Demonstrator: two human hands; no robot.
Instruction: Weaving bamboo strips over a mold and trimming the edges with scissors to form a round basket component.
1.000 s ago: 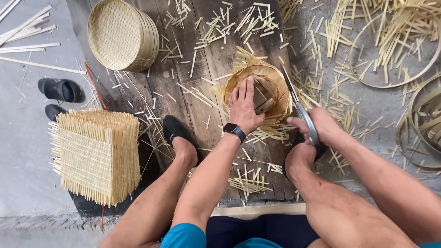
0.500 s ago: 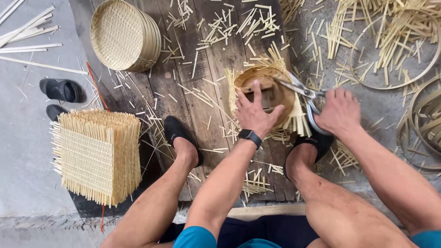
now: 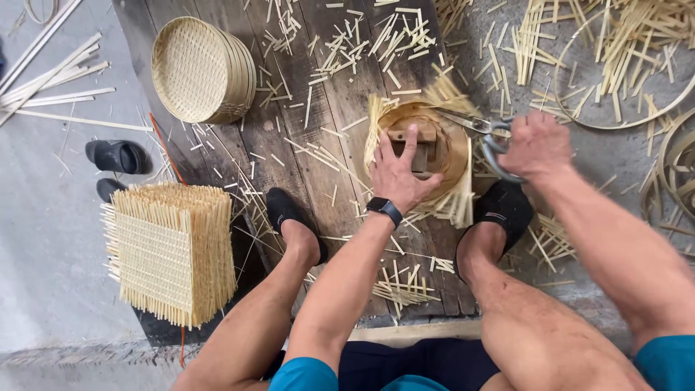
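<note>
Head view, as I log it: left hand spread flat on round woven bamboo basket on dark planks; right hand clenched around steel shears at its bristly rim.

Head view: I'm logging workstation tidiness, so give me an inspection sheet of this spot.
Surface: dark wood planks, worn, on grey concrete.
Job's things: round woven basket with strip ends sticking out past its rim, a wood block on it; shears at its right edge.
Clutter: cut bamboo bits scattered all over.
Grippers: left hand pressing on block and basket; right hand gripping the shears' handles.
Cables: an orange cord beside the planks.
Surroundings: stacked finished baskets, woven mats stack, bamboo hoops, black sandals.
</note>
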